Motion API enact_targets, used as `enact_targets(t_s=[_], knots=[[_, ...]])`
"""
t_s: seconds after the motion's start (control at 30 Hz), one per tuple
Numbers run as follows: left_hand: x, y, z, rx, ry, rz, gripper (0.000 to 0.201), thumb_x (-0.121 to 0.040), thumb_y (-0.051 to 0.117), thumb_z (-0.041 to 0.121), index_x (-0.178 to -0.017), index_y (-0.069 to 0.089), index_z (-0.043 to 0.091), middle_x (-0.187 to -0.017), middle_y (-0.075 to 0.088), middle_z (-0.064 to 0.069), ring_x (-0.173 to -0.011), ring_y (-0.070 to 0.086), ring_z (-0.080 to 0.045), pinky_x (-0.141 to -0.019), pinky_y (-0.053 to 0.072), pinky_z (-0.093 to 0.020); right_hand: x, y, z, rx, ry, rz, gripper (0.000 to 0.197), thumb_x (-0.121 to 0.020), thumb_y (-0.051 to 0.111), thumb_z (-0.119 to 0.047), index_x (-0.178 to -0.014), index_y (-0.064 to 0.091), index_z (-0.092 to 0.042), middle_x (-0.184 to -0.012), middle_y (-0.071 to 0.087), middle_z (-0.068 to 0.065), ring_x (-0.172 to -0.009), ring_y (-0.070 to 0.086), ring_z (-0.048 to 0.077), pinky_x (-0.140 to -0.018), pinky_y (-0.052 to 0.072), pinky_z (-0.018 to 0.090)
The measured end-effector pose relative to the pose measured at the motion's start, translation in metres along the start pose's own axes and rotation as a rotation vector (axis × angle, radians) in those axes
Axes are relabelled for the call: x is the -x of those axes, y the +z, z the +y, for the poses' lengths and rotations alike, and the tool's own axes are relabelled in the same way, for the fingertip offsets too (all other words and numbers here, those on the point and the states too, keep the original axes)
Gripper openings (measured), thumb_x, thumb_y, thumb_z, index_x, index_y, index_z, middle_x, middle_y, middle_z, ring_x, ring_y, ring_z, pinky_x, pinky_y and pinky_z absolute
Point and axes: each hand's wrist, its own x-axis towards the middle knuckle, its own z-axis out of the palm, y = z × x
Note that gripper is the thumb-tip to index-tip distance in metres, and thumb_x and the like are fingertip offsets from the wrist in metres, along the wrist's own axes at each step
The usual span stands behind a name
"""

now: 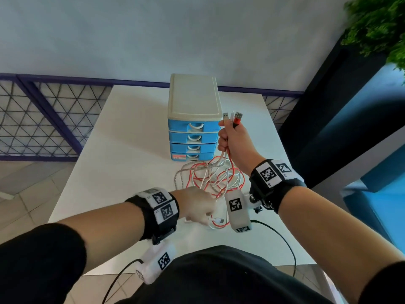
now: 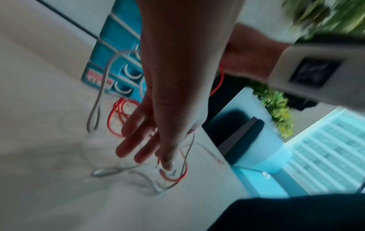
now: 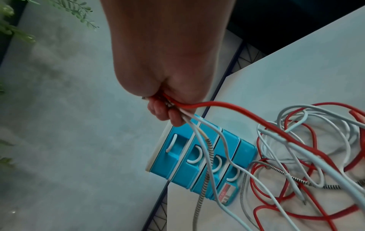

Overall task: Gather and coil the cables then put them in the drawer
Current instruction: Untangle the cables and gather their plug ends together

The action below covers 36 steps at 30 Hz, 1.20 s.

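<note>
My right hand (image 1: 230, 137) is raised in front of the blue drawer unit (image 1: 192, 119) and grips a bunch of red and white cables (image 1: 210, 178) just below their USB plugs (image 1: 232, 117), which stick up from the fist. In the right wrist view the fingers (image 3: 168, 112) are curled round those cables (image 3: 296, 140). The rest hangs down into a tangle on the white table (image 1: 122, 150). My left hand (image 1: 197, 205) is low at the tangle's near end and pinches cable ends beside a small plug (image 1: 219, 220); its wrist view (image 2: 158, 140) is blurred. All drawers (image 3: 197, 164) are shut.
A green plant (image 1: 377, 25) hangs at the upper right, above a blue seat (image 1: 372, 150) by the table's right edge. A wire mesh railing (image 1: 32, 119) runs behind the table on the left. Black wrist camera cords (image 1: 285, 238) trail over the near edge.
</note>
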Motion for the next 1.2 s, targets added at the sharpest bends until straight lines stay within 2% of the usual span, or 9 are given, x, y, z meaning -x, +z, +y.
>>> enact_targets(t_s=[0.1, 0.2, 0.37, 0.47, 0.53, 0.63, 0.73, 0.93, 1.2], knots=[[-0.008, 0.016, 0.006, -0.079, -0.088, 0.009, 0.032, -0.087, 0.054, 0.032, -0.087, 0.064, 0.001, -0.084, 0.064, -0.015, -0.072, 0.059, -0.034, -0.055, 0.032, -0.032, 0.005, -0.001, -0.002, 0.075, -0.007, -0.047, 0.02, -0.104, 0.035, -0.023, -0.092, 0.048, -0.013, -0.058, 0.032, -0.003, -0.041, 0.032, 0.006, -0.045, 0.03, 0.021], [-0.014, 0.022, 0.006, 0.0, -0.158, 0.014, 0.019, -0.088, 0.05, 0.021, -0.085, 0.061, 0.006, -0.087, 0.063, -0.015, -0.079, 0.06, -0.036, -0.06, 0.036, -0.034, 0.009, -0.007, -0.003, 0.136, -0.006, -0.082, 0.021, -0.104, 0.036, -0.024, -0.093, 0.051, -0.013, -0.059, 0.035, -0.003, -0.043, 0.033, 0.007, -0.045, 0.031, 0.02], [-0.001, -0.007, -0.01, 0.487, -0.189, 0.047, 0.014, -0.083, 0.067, 0.025, -0.093, 0.073, 0.017, -0.089, 0.073, -0.001, -0.078, 0.061, -0.014, -0.073, 0.049, -0.033, 0.008, -0.028, -0.003, 0.208, -0.003, -0.097, 0.026, -0.104, 0.037, -0.024, -0.101, 0.06, -0.012, -0.064, 0.057, 0.0, -0.048, 0.044, 0.008, -0.051, 0.035, 0.02], [0.022, -0.04, -0.023, 0.734, -0.238, 0.174, 0.012, -0.079, 0.074, 0.023, -0.089, 0.077, 0.018, -0.072, 0.07, 0.011, -0.064, 0.056, 0.002, -0.07, 0.048, -0.019, 0.007, -0.032, -0.008, 0.118, 0.027, -0.132, 0.028, -0.104, 0.037, -0.026, -0.096, 0.058, -0.01, -0.076, 0.066, 0.005, -0.057, 0.057, 0.011, -0.057, 0.042, 0.024], [0.042, -0.06, -0.03, 0.927, -0.289, 0.27, 0.006, -0.079, 0.074, 0.023, -0.084, 0.077, 0.023, -0.065, 0.069, 0.017, -0.06, 0.055, 0.005, -0.065, 0.047, -0.013, 0.005, -0.033, -0.01, -0.013, 0.062, -0.187, 0.027, -0.103, 0.039, -0.031, -0.1, 0.057, -0.011, -0.091, 0.072, 0.009, -0.074, 0.068, 0.014, -0.065, 0.052, 0.026], [0.065, -0.081, -0.032, 1.369, -0.33, 0.558, 0.006, -0.08, 0.07, 0.023, -0.081, 0.076, 0.021, -0.078, 0.073, 0.005, -0.073, 0.065, -0.005, -0.078, 0.056, -0.022, 0.005, -0.025, -0.014, -0.205, 0.093, -0.262, 0.028, -0.103, 0.039, -0.033, -0.105, 0.058, -0.012, -0.106, 0.072, 0.012, -0.095, 0.07, 0.021, -0.075, 0.058, 0.033], [0.07, -0.091, -0.027, 1.619, -0.446, 0.862, 0.007, -0.084, 0.066, 0.017, -0.086, 0.074, 0.016, -0.082, 0.071, -0.002, -0.071, 0.067, -0.01, -0.076, 0.059, -0.026, 0.01, -0.007, -0.018, -0.316, 0.071, -0.305, 0.031, -0.103, 0.037, -0.03, -0.11, 0.058, -0.008, -0.107, 0.072, 0.011, -0.102, 0.068, 0.023, -0.087, 0.057, 0.04], [0.069, -0.096, -0.016, 1.633, -0.489, 1.051, 0.016, -0.086, 0.067, 0.02, -0.09, 0.074, 0.006, -0.077, 0.071, -0.005, -0.065, 0.068, -0.012, -0.066, 0.06, -0.026, 0.019, 0.038, -0.018, -0.285, -0.009, -0.359, 0.033, -0.105, 0.034, -0.026, -0.114, 0.058, -0.005, -0.123, 0.064, 0.017, -0.112, 0.064, 0.022, -0.092, 0.053, 0.035], [0.075, -0.096, -0.013, 1.449, -0.486, 1.153, 0.017, -0.085, 0.067, 0.023, -0.085, 0.074, 0.008, -0.078, 0.073, -0.01, -0.068, 0.071, -0.018, -0.069, 0.06, -0.032, 0.024, 0.049, -0.016, -0.192, -0.05, -0.273, 0.031, -0.103, 0.039, -0.022, -0.104, 0.064, -0.004, -0.109, 0.069, 0.016, -0.106, 0.066, 0.026, -0.098, 0.049, 0.038]])
